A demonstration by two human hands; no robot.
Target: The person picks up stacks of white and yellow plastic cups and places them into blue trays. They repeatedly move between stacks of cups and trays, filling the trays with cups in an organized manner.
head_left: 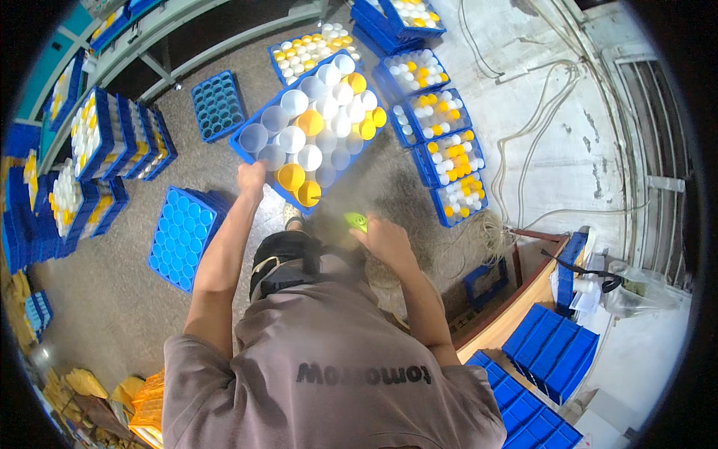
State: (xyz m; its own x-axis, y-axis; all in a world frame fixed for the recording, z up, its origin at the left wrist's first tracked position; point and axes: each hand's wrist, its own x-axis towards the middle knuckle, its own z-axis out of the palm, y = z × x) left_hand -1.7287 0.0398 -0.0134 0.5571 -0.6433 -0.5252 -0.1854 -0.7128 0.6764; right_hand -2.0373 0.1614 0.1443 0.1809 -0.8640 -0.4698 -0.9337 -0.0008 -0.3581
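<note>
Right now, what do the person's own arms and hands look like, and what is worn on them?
Both forearms are bare, with no gloves, watch or bands visible. The left hand and right hand are uncovered. Short grey-brown T-shirt sleeves end above the elbows; the shirt carries dark printed lettering.

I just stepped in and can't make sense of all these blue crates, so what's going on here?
A person is bent over a blue tray packed with white and yellow cones. Their left hand grips the tray's near edge, while the right hand holds a small green object beside it; what kind of tool it is can't be told. An empty blue tray lies on the floor to the left, and more filled trays line the right.
</note>
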